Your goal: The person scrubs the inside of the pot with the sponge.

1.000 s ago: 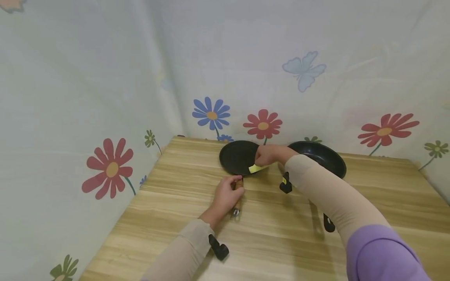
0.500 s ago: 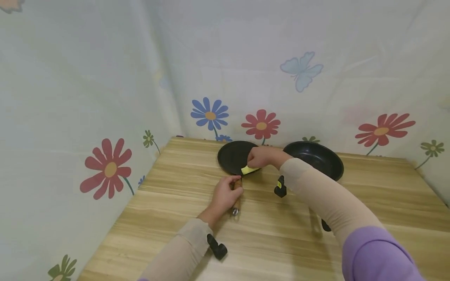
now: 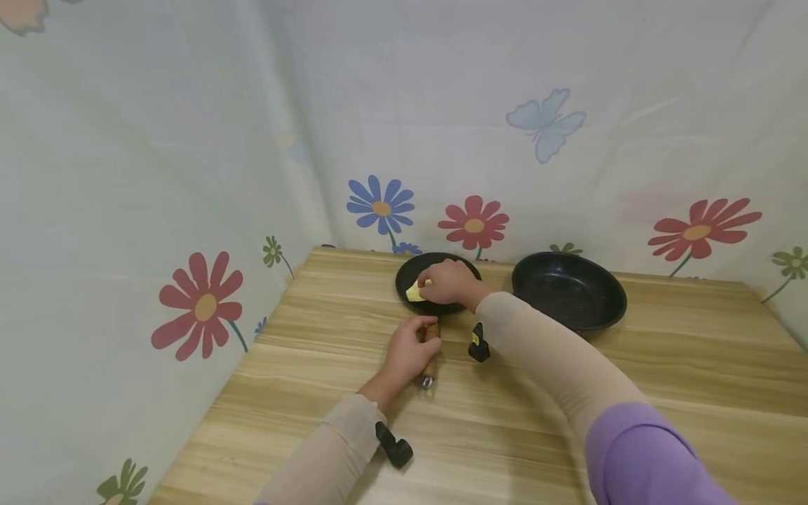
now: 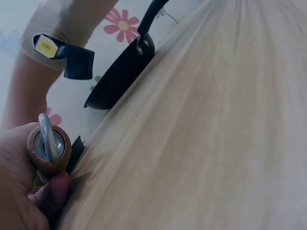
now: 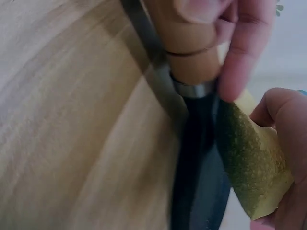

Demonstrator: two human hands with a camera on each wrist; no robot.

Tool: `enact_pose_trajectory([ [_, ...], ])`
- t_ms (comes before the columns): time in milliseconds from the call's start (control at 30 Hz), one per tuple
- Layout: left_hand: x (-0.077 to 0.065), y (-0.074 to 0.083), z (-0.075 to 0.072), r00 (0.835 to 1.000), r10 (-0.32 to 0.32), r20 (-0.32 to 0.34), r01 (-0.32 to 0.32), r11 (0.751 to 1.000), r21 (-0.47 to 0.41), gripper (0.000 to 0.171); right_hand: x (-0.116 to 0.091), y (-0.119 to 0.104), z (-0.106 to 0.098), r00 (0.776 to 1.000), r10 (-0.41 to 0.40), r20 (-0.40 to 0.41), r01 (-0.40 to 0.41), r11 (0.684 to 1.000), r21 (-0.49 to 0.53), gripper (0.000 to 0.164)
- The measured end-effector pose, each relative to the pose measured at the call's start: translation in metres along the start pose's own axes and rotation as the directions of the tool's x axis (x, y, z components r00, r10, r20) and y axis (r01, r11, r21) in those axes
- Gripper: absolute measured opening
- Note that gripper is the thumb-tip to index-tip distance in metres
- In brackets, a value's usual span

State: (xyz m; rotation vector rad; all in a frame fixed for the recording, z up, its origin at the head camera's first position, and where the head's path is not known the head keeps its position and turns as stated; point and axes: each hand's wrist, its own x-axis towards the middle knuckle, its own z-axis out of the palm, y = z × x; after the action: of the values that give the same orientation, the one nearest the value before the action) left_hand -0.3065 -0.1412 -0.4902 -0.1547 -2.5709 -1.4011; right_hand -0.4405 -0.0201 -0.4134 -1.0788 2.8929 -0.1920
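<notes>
A small black frying pan [image 3: 407, 270] lies near the back of the table, its wooden handle [image 3: 431, 368] pointing toward me. My left hand [image 3: 407, 353] holds that handle close to the pan, and the metal hanging loop at its end shows in the left wrist view. Over the pan, my right hand [image 3: 451, 283] pinches a yellow sponge [image 3: 414, 293] between thumb and fingers. The right wrist view shows the sponge's dark green scouring side [image 5: 244, 148] turned toward the pan, right at its rim. Part of the pan is hidden behind the right hand.
To the right stands a larger, deeper black frying pan [image 3: 571, 294], its handle hidden behind my right forearm in the head view. The wood-grain table [image 3: 303, 351] meets a flower-printed curtain [image 3: 404, 126] at the back and left.
My right hand has moved left with the sponge, from the pan's right edge to over its middle. The left hand stays on the handle, and more of the larger pan shows.
</notes>
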Motion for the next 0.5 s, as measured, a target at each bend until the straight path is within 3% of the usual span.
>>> enact_pose_trajectory([
  [100, 0.001, -0.001, 0.001, 1.000, -0.005, 0.001, 0.005, 1.000, 0.007, 0.045, 0.002, -0.001, 0.006, 0.999, -0.001, -0.036, 0.000, 1.000, -0.014, 0.033],
  [233, 0.002, -0.003, 0.002, 1.000, -0.005, -0.001, 0.005, 1.000, 0.010, 0.045, 0.002, 0.002, 0.010, 0.997, -0.068, -0.048, 0.064, 0.996, -0.064, 0.037],
  [500, 0.002, -0.002, 0.002, 1.000, 0.001, -0.008, -0.001, 1.000, -0.001, 0.045, -0.013, 0.011, 0.005, 0.982, -0.188, 0.004, 0.185, 0.963, -0.193, 0.034],
])
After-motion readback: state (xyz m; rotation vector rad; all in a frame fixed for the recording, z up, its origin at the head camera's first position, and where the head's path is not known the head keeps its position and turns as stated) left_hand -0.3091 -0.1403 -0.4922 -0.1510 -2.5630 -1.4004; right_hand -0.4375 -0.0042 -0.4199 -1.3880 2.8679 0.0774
